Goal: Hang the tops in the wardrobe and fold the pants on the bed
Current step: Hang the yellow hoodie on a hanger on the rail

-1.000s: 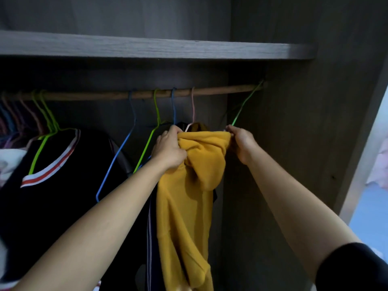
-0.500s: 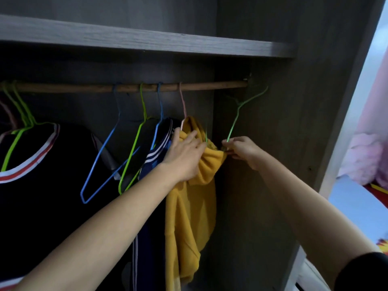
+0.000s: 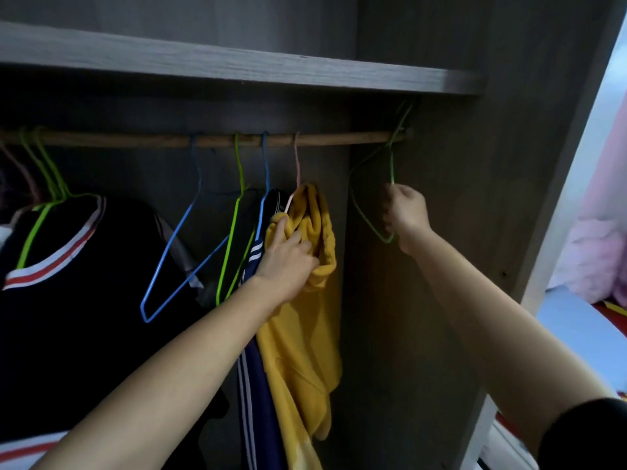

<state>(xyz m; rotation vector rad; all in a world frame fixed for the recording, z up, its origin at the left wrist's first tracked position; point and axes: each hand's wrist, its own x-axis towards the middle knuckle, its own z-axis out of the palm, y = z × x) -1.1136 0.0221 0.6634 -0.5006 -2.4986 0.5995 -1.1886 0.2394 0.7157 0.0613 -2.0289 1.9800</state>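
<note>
Two hands engaged: left hand [image 3: 288,259] clutches the soft, limp top [image 3: 305,334] near its collar, mid-frame; right hand [image 3: 405,215] grips a light wire hanger [image 3: 392,167].

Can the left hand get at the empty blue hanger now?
Probably yes: the blue hanger hangs bare left of the left hand, nothing in front, but that hand must first release the yellow top.

Yellow top [image 3: 305,334] on pink hanger [image 3: 297,164]
</note>
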